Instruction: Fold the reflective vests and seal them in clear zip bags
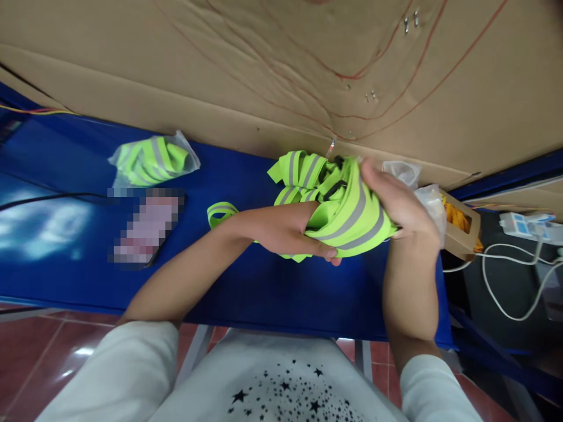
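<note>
A bunch of neon yellow-green reflective straps (356,214) with grey stripes is gathered between my two hands above the blue table. Small black parts show among its folds. My left hand (285,231) is closed around the near left side, its thumb lying along the front. On the other side, my right hand (400,196) grips the bunch, most of its fingers hidden behind the fabric. More folded strap spreads behind and left of the hands. One loop of strap (222,212) lies on the table beyond my left wrist.
A clear bag of similar straps (153,159) lies at the back left, near a blurred-out phone-like object (149,228). Clear plastic bags (431,205) and a cardboard box (460,225) with yellow contents stand at right, beside white cables (488,281). A cardboard wall (220,82) backs the blue table (272,299).
</note>
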`<action>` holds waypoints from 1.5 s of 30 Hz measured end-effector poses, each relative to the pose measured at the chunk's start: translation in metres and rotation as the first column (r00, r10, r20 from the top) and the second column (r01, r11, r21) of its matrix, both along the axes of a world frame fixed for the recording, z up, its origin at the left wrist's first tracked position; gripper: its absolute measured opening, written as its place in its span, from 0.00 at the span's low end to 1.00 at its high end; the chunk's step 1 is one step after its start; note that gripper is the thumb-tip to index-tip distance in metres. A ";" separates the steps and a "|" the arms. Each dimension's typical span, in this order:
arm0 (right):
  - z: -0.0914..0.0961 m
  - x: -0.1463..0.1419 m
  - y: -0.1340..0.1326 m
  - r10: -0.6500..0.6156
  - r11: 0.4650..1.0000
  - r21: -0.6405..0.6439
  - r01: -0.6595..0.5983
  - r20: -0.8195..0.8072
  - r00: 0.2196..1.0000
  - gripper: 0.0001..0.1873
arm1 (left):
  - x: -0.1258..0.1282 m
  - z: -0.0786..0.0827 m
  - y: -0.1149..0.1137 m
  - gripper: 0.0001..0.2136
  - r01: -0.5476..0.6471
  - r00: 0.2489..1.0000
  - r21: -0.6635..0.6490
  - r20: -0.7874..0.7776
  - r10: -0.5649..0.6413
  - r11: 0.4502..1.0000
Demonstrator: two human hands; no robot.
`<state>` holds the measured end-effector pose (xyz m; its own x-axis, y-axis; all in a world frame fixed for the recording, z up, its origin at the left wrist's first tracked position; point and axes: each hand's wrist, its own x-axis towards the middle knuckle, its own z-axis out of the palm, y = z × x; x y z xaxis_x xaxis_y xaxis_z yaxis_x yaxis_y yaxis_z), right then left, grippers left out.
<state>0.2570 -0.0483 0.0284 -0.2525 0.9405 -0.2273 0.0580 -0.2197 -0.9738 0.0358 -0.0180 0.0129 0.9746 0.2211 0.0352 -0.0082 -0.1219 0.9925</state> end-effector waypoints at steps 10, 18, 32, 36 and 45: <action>0.014 -0.007 -0.011 -0.292 0.724 0.688 -0.054 0.375 0.880 0.16 | 0.002 -0.009 0.005 0.09 -0.239 0.970 -0.071 0.021 0.241 0.968; 0.006 -0.031 -0.014 -0.327 0.738 0.654 -0.168 0.564 0.759 0.26 | 0.005 -0.005 0.001 0.12 -0.277 0.949 -0.353 0.044 0.311 0.894; 0.016 -0.014 -0.019 -0.302 0.847 0.500 0.179 0.177 0.937 0.17 | -0.001 -0.002 0.011 0.14 -0.088 0.990 -0.114 -0.119 0.075 0.990; 0.007 -0.018 -0.017 -0.171 0.942 0.301 0.147 0.056 0.984 0.20 | -0.009 0.001 0.021 0.14 -0.038 0.991 -0.022 -0.126 0.035 0.999; 0.003 -0.037 -0.013 -0.126 0.953 0.300 0.039 0.277 0.953 0.37 | -0.024 0.021 0.016 0.06 -0.181 0.982 0.191 -0.012 0.186 0.965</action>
<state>0.2201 -0.0614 0.0318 -0.1354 0.9908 0.0045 0.3409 0.0508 -0.9387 0.0117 -0.0024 0.0341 0.9192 0.3885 0.0648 0.0609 -0.3029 0.9511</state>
